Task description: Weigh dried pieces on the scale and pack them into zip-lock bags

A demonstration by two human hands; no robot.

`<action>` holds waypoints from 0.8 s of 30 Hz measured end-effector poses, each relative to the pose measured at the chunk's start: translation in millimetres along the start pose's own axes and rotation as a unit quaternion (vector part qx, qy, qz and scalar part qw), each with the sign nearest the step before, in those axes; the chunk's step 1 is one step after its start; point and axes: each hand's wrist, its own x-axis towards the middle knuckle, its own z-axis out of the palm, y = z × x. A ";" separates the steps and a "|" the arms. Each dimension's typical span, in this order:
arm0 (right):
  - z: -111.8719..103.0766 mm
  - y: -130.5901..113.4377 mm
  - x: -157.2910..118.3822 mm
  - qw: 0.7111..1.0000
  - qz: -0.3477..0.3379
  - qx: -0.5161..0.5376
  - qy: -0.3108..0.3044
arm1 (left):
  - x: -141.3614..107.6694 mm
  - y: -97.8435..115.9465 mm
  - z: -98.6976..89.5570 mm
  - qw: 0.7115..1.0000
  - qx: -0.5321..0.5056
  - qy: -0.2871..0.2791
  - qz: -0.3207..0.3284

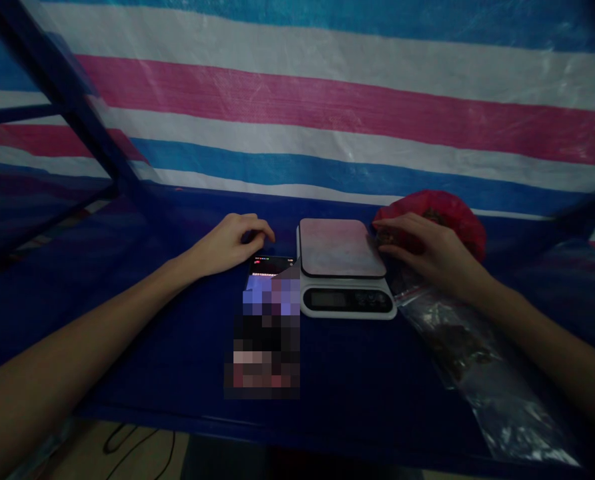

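My left hand (237, 241) rests on the blue table beside the top of a lit phone (275, 263), its fingers loosely curled in and nothing seen in them. Most of the phone's screen is blurred out. To the right of the phone stands a white kitchen scale (347, 303) with a bare flat platform (341, 248) and a dark display. My right hand (432, 247) is at the scale's right edge, in front of a red bag (460, 213) with brown contents. Thumb and fingers close around a small dark bit that I cannot make out.
Clear zip bags (507, 407), one with brown pieces inside, lie under and beside my right forearm. A striped plastic sheet (327, 100) hangs behind the blue table (187, 360). Dark blue frame bars (77, 113) stand at the left. A black cable (142, 437) shows below the front edge.
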 end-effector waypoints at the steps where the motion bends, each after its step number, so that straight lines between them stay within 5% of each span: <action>1: -0.3 -0.9 -0.1 1.000 0.002 0.002 0.001 | -0.1 0.5 -0.1 1.000 0.000 -0.001 -0.001; 11: -6.2 1.3 1.2 0.997 0.006 -0.043 0.058 | -0.5 1.1 -1.5 1.000 0.001 0.005 -0.009; 24: -2.3 4.2 -3.4 0.998 0.010 -0.045 0.050 | -1.7 -4.6 -3.5 1.000 0.002 0.013 -0.011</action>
